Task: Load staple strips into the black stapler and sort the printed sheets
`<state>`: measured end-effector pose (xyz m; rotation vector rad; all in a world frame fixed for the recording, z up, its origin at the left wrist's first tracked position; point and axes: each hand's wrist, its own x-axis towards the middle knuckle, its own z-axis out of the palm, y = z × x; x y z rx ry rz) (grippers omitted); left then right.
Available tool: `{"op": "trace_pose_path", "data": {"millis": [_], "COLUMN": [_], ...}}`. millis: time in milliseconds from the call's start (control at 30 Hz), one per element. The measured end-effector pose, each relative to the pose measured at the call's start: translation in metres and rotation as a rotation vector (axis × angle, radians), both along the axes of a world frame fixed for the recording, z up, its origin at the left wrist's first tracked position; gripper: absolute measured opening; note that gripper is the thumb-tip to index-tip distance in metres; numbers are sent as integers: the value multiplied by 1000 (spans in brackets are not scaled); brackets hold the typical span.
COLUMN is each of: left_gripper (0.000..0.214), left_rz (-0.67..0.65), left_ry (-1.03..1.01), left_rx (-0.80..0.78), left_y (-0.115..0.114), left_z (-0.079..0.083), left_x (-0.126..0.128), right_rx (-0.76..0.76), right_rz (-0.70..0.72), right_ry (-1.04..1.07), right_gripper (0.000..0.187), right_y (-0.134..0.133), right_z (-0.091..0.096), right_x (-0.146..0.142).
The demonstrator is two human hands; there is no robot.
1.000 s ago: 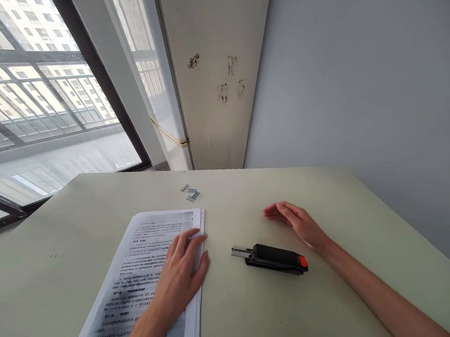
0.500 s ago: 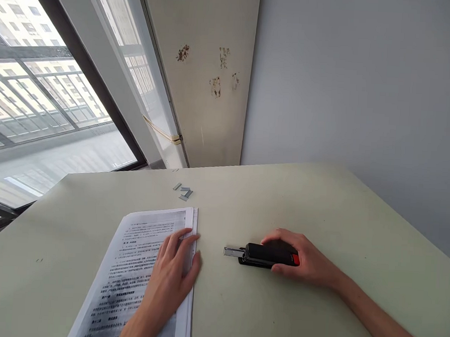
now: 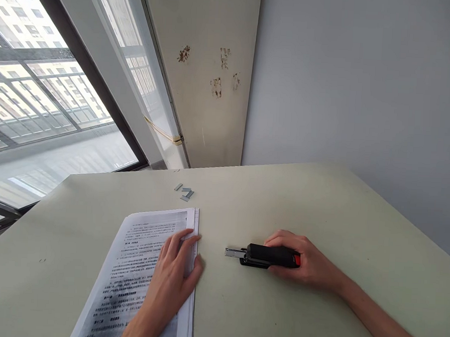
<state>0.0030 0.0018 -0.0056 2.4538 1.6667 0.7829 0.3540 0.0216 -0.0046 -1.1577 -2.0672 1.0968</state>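
Note:
A stack of printed papers lies on the left part of the table. My left hand rests on its right side with fingers stretched out; the thumb reaches past the right edge. To the right, my right hand is wrapped around the sides of a black stapler with a red part at its rear. The stapler points left, toward the papers, and a silver metal tray sticks out of its front end. A gap of bare table separates it from the stack.
Several strips of staples lie just beyond the papers' top edge. Tiny loose staples are on the table at the left. A grey wall stands behind, with a window at the left.
My right hand has shifted its grip slightly on the stapler, the thumb moving along its near side. My left hand and the papers have stayed in place.

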Motion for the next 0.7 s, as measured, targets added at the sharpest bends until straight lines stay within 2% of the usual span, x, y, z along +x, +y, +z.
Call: {"op": "trace_pose_path", "data": {"millis": [300, 700], "left_gripper": [34, 34], "left_rz": [-5, 11], "left_ry": [6, 9], "left_rx": [-20, -18], "left_y": [-1, -3], "left_z": [-3, 3], "left_x": [0, 1], "right_rx": [-5, -10], "right_rz": [-14, -2], "right_ry": [-1, -6], "right_gripper": [23, 25], "right_y": [0, -1], "right_z": [0, -3], "right_x": [0, 0]}}
